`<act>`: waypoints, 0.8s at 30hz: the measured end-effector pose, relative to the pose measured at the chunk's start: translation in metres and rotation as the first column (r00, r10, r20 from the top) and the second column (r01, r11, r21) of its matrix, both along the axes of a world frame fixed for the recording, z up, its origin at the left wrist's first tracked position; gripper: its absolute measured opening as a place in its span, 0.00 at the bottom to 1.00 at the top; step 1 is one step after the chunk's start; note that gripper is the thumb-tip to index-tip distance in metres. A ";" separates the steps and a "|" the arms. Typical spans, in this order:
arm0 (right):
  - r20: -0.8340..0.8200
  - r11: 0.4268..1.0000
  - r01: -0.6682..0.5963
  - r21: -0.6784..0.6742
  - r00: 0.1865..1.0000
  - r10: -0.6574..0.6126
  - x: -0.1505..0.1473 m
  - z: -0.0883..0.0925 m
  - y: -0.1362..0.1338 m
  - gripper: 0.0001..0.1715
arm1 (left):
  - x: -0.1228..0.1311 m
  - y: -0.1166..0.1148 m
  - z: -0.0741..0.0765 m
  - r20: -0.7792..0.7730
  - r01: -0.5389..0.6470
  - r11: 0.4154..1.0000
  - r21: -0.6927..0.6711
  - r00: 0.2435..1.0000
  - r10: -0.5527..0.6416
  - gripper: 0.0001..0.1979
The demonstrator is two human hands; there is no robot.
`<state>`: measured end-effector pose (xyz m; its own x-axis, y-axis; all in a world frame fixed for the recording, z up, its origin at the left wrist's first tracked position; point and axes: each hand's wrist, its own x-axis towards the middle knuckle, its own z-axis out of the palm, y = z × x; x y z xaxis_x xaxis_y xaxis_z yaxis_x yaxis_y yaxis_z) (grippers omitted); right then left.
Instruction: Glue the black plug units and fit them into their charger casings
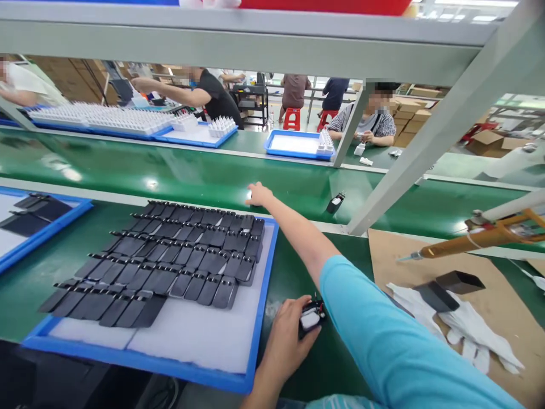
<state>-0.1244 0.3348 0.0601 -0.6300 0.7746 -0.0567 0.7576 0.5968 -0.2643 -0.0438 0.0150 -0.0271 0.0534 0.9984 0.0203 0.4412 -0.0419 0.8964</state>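
Note:
My left hand (287, 332) is closed around a small black housing (322, 314) with a white part (310, 319) inside and thin wires at its end. It is held low over the green table, right of the blue tray. Across the belt reaches my right arm, in a light blue sleeve. My right hand (259, 195) is just above the green belt (204, 184), its finger and thumb apart, with a bright white spot between them that may be glare. A similar black housing (336, 202) lies on the belt, further right.
A blue tray (255, 363) holds rows of black housings (183, 250); another tray (80, 213) is at left. Right are cardboard (392, 244), white gloves (472, 329), black cases (460, 282) and a hanging amber dispenser (468, 244). A slanted post (426, 125) crosses the view. Co-workers sit beyond.

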 end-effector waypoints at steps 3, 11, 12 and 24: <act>0.043 0.999 -0.015 0.029 0.999 0.014 0.005 -0.007 0.007 0.22 | -0.001 0.000 -0.001 -0.003 -0.005 1.000 0.011 1.000 0.005 0.23; 0.292 0.976 0.194 0.101 0.932 -0.215 0.136 0.015 0.060 0.26 | 0.001 -0.001 -0.004 -0.036 -0.015 0.997 0.074 0.999 0.018 0.21; 0.327 0.971 0.221 0.095 0.914 -0.240 0.152 0.017 0.064 0.24 | 0.002 0.000 -0.005 -0.040 -0.015 0.997 0.080 0.999 0.018 0.21; 0.354 0.982 0.112 -0.151 0.934 -0.052 0.197 0.008 0.050 0.27 | 0.000 0.002 -0.003 -0.059 0.001 0.997 0.079 0.998 0.004 0.21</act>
<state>0.0723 0.3846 0.0678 -0.4826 0.7833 -0.3919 0.8639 0.4993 -0.0658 -0.0435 0.0170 -0.0299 0.0553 0.9938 0.0964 0.4936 -0.1111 0.8626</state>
